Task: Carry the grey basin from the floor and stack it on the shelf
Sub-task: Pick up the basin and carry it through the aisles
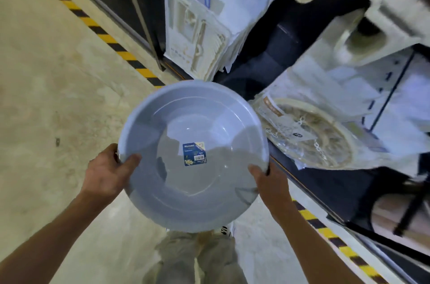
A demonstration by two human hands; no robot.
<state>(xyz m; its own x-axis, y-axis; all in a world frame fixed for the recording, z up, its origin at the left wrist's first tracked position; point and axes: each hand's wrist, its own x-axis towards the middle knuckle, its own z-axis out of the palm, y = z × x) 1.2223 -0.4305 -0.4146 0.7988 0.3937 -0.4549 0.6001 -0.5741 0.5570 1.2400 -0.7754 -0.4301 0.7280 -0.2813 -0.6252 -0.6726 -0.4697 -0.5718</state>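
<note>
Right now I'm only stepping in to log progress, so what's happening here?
A person is carrying the grey basin with both hands: the left hand grips its left rim, the right hand its right rim. The basin is off the floor, held open side up, beside the shelf of packaged goods. It is not yet stacked there.
</note>
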